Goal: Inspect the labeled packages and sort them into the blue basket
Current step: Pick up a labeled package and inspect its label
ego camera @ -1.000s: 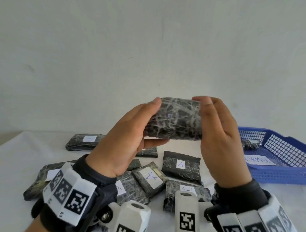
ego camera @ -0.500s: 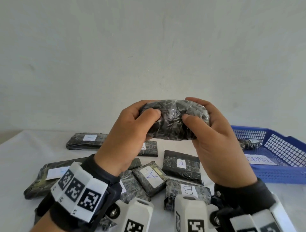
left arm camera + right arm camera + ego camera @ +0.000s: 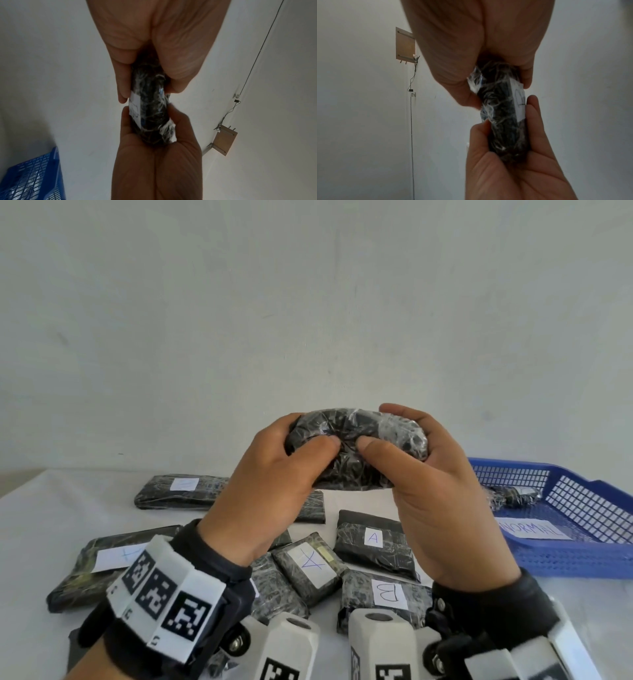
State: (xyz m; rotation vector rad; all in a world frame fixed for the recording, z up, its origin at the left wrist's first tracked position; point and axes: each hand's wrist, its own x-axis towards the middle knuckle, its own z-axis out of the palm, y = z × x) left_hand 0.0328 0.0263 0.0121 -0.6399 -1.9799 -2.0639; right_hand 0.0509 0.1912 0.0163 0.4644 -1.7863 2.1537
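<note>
Above the table (image 3: 342, 505), both hands' grips, left hand (image 3: 270, 491) and right hand (image 3: 442, 498), pinch one wrapped package (image 3: 356, 446).

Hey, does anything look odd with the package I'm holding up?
Yes: the held package looks bent into a hump between the left hand and right hand, unlike the flat packages on the table.

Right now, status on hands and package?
Left hand and right hand both grip one package, held above the table. Blue basket unobstructed at right.
</note>
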